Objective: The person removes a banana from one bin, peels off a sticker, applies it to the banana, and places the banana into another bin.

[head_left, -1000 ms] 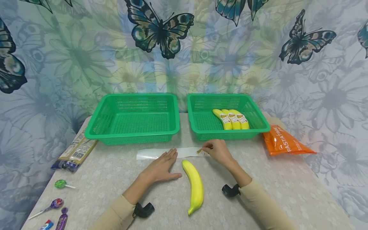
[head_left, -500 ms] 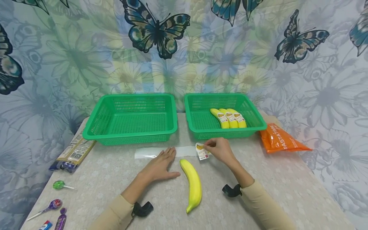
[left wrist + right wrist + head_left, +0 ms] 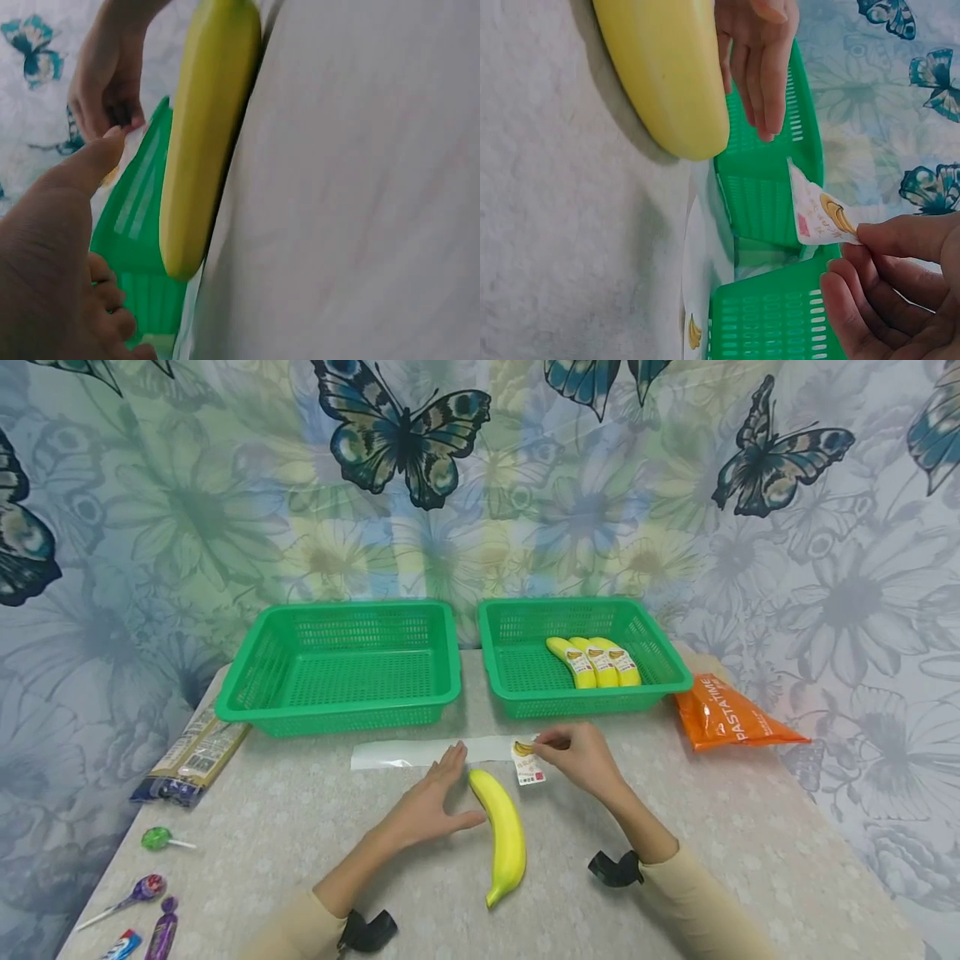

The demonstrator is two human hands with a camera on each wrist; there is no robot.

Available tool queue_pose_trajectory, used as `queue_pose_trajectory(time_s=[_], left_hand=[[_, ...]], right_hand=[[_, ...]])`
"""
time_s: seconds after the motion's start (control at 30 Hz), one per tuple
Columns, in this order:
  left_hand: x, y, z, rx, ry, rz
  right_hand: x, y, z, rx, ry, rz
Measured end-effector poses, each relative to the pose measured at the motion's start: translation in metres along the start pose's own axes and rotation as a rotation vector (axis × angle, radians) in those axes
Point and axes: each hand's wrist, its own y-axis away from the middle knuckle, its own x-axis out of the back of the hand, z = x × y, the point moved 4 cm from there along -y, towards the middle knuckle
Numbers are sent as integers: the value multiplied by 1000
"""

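Note:
A bare yellow banana (image 3: 504, 835) lies on the table in front of me. My left hand (image 3: 435, 802) hovers just left of the banana (image 3: 202, 142), fingers straight, thumb near its upper end. My right hand (image 3: 581, 758) pinches a small white sticker (image 3: 528, 762) with a banana print, held above the table right of the banana's tip. In the right wrist view the sticker (image 3: 817, 214) hangs from my fingertips (image 3: 877, 236). A white backing strip (image 3: 427, 752) lies across the table behind the hands.
Two green baskets stand at the back: the left one (image 3: 341, 668) holds nothing, the right one (image 3: 581, 660) holds three labelled bananas (image 3: 596, 662). An orange pasta bag (image 3: 727, 722) lies at right. A dark packet (image 3: 191, 756) and lollipops (image 3: 153, 860) lie at left.
My right hand peeled the sticker off the strip and lifted it toward the banana. My left hand slid off the strip to the banana's upper end.

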Motion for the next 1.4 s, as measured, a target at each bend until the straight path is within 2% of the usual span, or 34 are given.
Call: queue_pose_trajectory(time_s=[0.2,0.3,0.47,0.73,1.03,1.4], left_hand=[[-16,9,17,5,93,-10],[-22,13,21,19,106,-15],[-27,18,24,19,43,-38],[-28,17,20,16,-66,-55],[-29,17,21,16,-85,-66],[-32,17,21,14,-70,-74]], right_hand=[[2,7,-5,-8,-44,-19],[1,11,-9,-3,-53,-27],[-1,18,-15,-20,-59,-42],[-10,31,-23,-53,-62,-76],[-32,40,-24,-15,-33,-120],[-45,43,-15,-31,-46,-167]])
